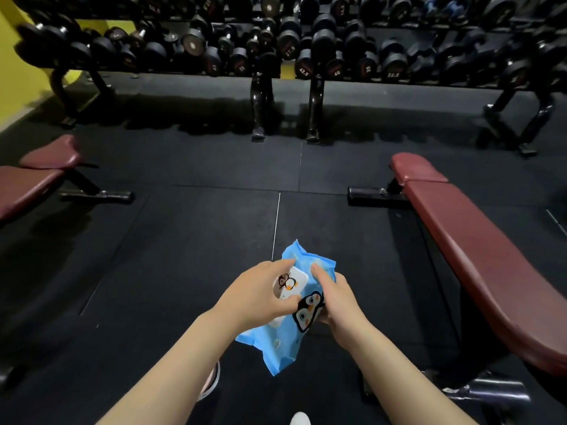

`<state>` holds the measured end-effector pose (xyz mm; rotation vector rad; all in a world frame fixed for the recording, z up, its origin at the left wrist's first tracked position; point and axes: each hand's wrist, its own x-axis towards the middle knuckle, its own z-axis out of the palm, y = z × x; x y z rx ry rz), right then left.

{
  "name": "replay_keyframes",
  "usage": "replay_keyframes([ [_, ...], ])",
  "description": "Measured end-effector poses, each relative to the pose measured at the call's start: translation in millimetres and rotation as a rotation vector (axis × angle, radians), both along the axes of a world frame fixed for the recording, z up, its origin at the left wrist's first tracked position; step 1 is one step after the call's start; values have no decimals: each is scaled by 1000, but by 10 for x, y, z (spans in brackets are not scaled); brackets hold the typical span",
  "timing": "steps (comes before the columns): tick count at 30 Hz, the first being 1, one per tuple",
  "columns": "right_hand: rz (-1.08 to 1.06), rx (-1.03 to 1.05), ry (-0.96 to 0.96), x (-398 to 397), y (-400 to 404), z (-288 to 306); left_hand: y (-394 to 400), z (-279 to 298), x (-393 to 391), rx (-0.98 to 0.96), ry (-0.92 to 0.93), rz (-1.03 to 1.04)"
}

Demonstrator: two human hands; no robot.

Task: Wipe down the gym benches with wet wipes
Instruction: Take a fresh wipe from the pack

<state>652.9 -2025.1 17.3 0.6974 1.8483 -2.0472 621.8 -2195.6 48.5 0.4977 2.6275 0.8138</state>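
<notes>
Two hands on blue wipes pack [302,305], mid-air over floor: left hand [257,297] clamped at white lid [290,283], right hand [336,297] clamped on pack's side. No wipe out; right bench [478,250], left bench [33,176] apparently unwiped.

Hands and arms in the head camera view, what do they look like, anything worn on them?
Both forearms are bare as far as the picture's bottom edge: no sleeves, gloves, watch, bracelets or rings show. The left hand and right hand are uncovered, with short, plain nails where the fingertips show. No markings or tattoos are visible, though the dim gym light limits fine detail.
</notes>
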Motion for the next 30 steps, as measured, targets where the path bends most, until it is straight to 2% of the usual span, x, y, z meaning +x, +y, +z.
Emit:
replay_keyframes([
  [6, -36, -18, -49, 67, 299, -141, 251, -25, 130, 64, -76, 27],
  [10, -14, -47, -75, 121, 425, -207, 262, -80, 168, 216, -197, 129],
  [13, 22, -46, -42, 154, 497, -199, 248, -133, 179, 288, -293, 147],
  [16, -10, -60, -13, 189, 539, -162, 263, -63, 221, 442, -382, 221],
  [21, -86, -103, -25, 257, 598, -202, 226, -109, 323, 475, -316, 382],
  [24, -116, -131, -24, 303, 611, -211, 187, -213, 396, 468, -332, 396],
  [30, -106, -225, -60, 357, 582, -179, 181, -305, 598, 590, -663, 337],
])
